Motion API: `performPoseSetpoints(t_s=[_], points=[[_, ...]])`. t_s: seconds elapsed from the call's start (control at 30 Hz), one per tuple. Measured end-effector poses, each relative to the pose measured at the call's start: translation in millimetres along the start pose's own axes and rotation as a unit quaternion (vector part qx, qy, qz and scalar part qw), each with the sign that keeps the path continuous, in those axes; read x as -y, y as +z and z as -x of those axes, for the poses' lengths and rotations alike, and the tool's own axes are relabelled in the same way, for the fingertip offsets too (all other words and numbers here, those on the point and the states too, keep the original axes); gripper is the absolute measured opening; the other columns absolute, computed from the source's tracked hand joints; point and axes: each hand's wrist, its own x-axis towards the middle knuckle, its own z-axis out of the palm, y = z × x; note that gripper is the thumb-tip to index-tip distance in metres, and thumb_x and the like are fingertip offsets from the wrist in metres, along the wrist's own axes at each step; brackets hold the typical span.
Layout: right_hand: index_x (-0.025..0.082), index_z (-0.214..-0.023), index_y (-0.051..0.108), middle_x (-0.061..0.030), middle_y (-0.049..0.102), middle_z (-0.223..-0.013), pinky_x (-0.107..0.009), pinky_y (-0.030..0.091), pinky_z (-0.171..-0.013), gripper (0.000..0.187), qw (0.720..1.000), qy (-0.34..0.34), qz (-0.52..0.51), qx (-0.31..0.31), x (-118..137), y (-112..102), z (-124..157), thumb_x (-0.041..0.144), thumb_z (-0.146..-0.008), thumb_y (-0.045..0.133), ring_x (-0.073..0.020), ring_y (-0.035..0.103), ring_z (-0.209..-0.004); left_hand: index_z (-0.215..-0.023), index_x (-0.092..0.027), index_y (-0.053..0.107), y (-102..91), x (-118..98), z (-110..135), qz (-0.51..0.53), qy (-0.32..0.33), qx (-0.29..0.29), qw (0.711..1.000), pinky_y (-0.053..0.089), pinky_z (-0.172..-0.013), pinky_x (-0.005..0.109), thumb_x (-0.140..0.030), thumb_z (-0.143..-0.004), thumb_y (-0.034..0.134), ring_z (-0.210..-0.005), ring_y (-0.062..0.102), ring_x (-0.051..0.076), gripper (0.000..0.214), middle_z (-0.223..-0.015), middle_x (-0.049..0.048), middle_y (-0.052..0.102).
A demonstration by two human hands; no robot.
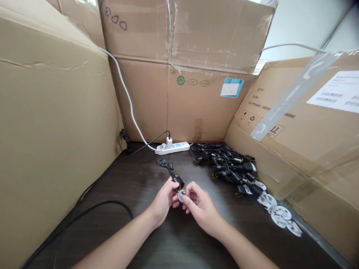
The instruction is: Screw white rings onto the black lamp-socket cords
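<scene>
A black socket (pixel 177 183) is held just below the middle of the frame, above a dark tabletop (pixel 134 179) that is walled in on three sides by cardboard boxes (pixel 56 112). The left hand (pixel 163 201) is closed on the black socket, thumb and fingertips clamped about its body, and the yellow-rimmed open end is turned down towards the lower edge of the frame. A thin black lead is seen running from the socket up the frame to a small black tangle (pixel 165 163) lying on the tabletop. The right hand (pixel 201 206) is pinched together on a small white disc (pixel 181 195), which is held just under the mouth of the socket. Whether the two parts are touching cannot be told.

Right of centre, a heap of black sockets (pixel 227 164) is piled against the foot of the right-hand box. A trail of white discs (pixel 279 215) is spread from its lower end towards the lower right of the frame.

Above the hands, at the foot of the rear box, a white power strip (pixel 176 147) is laid, with a white charger (pixel 169 142) plugged into it. A white cable (pixel 127 95) is led from the strip towards the upper left, between the boxes. A black cable (pixel 95 207) is looped across the lower left of the tabletop.
</scene>
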Motion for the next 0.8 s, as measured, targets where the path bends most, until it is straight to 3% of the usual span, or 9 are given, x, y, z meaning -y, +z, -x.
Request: performPoseSetpoints(t_s=[0.4, 0.8], points=[[0.021, -0.082, 0.046, -0.0021, 0.068, -0.079, -0.024, 0.047, -0.056, 0.042, 0.998, 0.017, -0.065, -0.022, 6.9, 3.6, -0.8, 0.055, -0.086, 0.07, -0.0131, 0.061, -0.065, -0.089, -0.022, 0.041, -0.1, 1.7, 1.2, -0.008, -0.014, 0.023, 1.0, 0.025, -0.049, 0.021, -0.041, -0.079, 0.054, -0.047, 0.043, 0.009, 0.025, -0.058, -0.0082, 0.039], [0.02, -0.079, 0.045, 0.0002, 0.066, -0.073, -0.022, 0.047, -0.051, 0.045, 0.99, 0.041, -0.135, -0.006, 6.5, 2.4, -5.0, 0.053, -0.08, 0.077, -0.0115, 0.061, -0.057, -0.089, -0.022, 0.042, 1.8, 2.1, 2.3, -0.004, 0.001, 0.031, 1.0, 0.024, -0.048, 0.021, -0.041, -0.078, 0.054, -0.046, 0.042, 0.008, 0.025, -0.059, -0.0078, 0.041]])
